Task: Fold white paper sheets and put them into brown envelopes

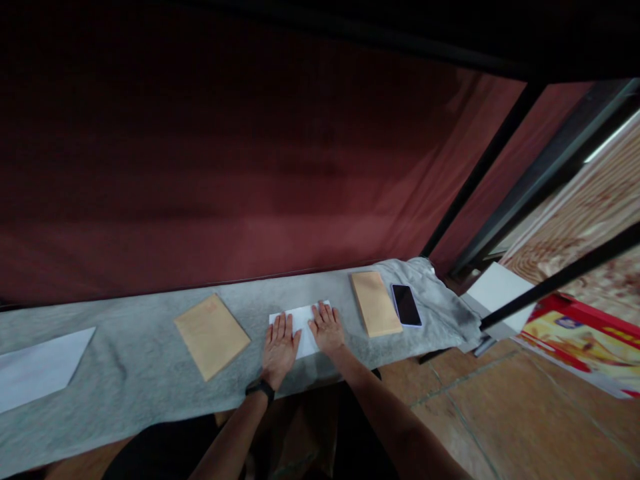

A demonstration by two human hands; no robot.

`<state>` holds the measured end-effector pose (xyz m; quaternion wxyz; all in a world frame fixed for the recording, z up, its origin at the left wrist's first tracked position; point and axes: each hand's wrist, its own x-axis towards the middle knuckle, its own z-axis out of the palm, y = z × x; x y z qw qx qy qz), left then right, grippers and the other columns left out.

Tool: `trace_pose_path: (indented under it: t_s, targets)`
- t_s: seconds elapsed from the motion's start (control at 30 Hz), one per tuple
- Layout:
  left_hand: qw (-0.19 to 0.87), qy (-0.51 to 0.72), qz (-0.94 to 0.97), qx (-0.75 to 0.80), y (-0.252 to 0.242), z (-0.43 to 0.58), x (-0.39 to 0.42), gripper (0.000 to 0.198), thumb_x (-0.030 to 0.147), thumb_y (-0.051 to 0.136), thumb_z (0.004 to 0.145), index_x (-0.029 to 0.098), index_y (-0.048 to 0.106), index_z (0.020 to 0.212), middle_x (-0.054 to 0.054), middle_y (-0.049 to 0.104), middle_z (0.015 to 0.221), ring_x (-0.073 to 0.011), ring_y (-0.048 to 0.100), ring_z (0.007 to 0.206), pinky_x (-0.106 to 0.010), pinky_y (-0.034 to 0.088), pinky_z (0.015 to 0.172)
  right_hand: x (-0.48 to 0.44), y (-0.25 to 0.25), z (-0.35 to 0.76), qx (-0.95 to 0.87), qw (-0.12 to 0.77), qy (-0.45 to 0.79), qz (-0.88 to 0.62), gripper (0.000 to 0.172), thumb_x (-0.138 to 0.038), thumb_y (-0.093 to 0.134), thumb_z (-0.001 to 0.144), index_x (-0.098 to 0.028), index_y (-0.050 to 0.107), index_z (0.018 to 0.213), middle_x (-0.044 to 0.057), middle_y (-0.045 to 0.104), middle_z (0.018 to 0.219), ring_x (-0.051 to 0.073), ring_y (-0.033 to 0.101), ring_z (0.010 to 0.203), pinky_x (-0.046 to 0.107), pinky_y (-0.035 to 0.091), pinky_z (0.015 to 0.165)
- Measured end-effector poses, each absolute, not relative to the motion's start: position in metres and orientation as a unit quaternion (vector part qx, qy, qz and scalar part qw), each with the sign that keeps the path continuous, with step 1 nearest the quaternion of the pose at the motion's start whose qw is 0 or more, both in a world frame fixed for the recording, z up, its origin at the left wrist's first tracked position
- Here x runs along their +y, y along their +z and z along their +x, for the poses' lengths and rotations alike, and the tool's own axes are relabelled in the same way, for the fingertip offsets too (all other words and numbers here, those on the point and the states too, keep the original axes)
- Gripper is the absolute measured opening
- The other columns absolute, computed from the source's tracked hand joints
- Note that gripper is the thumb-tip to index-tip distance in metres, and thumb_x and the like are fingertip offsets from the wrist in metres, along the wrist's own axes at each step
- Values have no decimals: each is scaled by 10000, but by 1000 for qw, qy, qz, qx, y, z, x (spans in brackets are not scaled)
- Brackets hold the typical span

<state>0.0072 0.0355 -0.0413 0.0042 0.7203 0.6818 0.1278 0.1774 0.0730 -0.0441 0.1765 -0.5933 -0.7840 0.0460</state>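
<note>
A white sheet of paper (305,339) lies on the grey cloth in front of me, partly covered by both hands. My left hand (281,345) rests flat on its left part, fingers stretched out, with a dark band on the wrist. Flat on the right part is my right hand (327,328), its fingers spread. To the left of the paper sits a tan envelope (213,337), turned at an angle. A stack of tan envelopes (376,304) stands to the right, near my right hand.
A phone (407,305) lies right of the stack. At far left is more white paper (40,367). The narrow surface wears a grey cloth (135,373) and backs onto a dark red panel (225,247). A red and yellow box (585,340) and black bars (483,170) are at right.
</note>
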Motion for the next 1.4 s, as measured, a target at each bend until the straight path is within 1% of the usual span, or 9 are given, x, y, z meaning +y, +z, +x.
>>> trace_pose_path:
  t_s: [0.3, 0.37, 0.47, 0.6, 0.8, 0.93, 1.03, 1.23, 1.4]
  targets:
    - [-40, 111, 703, 701, -39, 7, 40, 658, 410, 316, 1025, -42, 451, 1484, -274, 427, 1563, -363, 345, 1506, -550, 243, 1240, 65, -49, 180, -748, 189, 17, -635, 552, -383, 404, 1067, -132, 417, 1558, 190, 402, 1596, 324, 420, 1457, 531, 269, 1201]
    - [-36, 112, 724, 679, -39, 23, 34, 630, 410, 329, 1028, 7, 467, 1492, -244, 420, 1580, -351, 344, 1509, -541, 265, 1234, 65, -47, 180, -748, 180, 28, -639, 558, -391, 407, 1065, -138, 410, 1563, 184, 380, 1609, 320, 412, 1462, 526, 256, 1207]
    - [-24, 117, 776, 620, -43, 41, 19, 550, 387, 334, 1036, 179, 463, 1528, -122, 422, 1611, -305, 345, 1516, -542, 295, 1224, 65, -43, 179, -751, 170, 43, -637, 563, -387, 428, 1055, -149, 408, 1565, 170, 350, 1628, 315, 392, 1476, 510, 244, 1211]
    - [-24, 115, 802, 586, -50, 31, 3, 568, 425, 361, 1034, 160, 458, 1527, -133, 453, 1588, -306, 387, 1494, -546, 325, 1213, 65, -34, 185, -738, 186, 55, -646, 517, -320, 451, 1042, -146, 463, 1529, 161, 431, 1593, 291, 433, 1446, 480, 300, 1191]
    - [-15, 118, 839, 531, -52, -14, 0, 533, 403, 345, 1046, 203, 461, 1525, -98, 499, 1563, -247, 451, 1457, -469, 377, 1196, 59, -16, 209, -671, 174, 100, -714, 373, -172, 461, 1001, -158, 637, 1330, 155, 702, 1255, 234, 684, 1113, 317, 510, 957]
    - [-1, 126, 841, 527, -54, -24, 0, 527, 393, 348, 1044, 213, 460, 1526, -88, 519, 1549, -231, 466, 1446, -449, 397, 1186, 52, -11, 214, -654, 151, 113, -732, 308, -154, 512, 965, -177, 661, 1234, 138, 720, 1171, 217, 734, 955, 277, 542, 784]
    - [5, 125, 838, 532, -55, -26, 0, 521, 375, 323, 1046, 208, 480, 1514, -86, 513, 1552, -235, 460, 1451, -461, 384, 1197, 47, -12, 214, -648, 141, 121, -739, 308, -146, 531, 955, -190, 649, 1235, 129, 718, 1166, 205, 744, 892, 269, 536, 735]
    - [26, 130, 827, 547, -51, -24, -1, 531, 389, 298, 1046, 196, 502, 1497, -92, 528, 1542, -231, 464, 1447, -452, 386, 1196, 36, -13, 217, -652, 149, 117, -734, 386, -146, 520, 963, -195, 597, 1338, 132, 682, 1240, 207, 724, 983, 276, 541, 801]
    - [14, 171, 797, 579, -40, 2, 18, 566, 389, 278, 1050, 111, 486, 1496, -152, 447, 1593, -253, 374, 1502, -461, 337, 1226, 45, -14, 188, -715, 210, 88, -661, 383, -185, 517, 971, -176, 632, 1337, 141, 665, 1307, 247, 625, 1205, 357, 490, 1036]
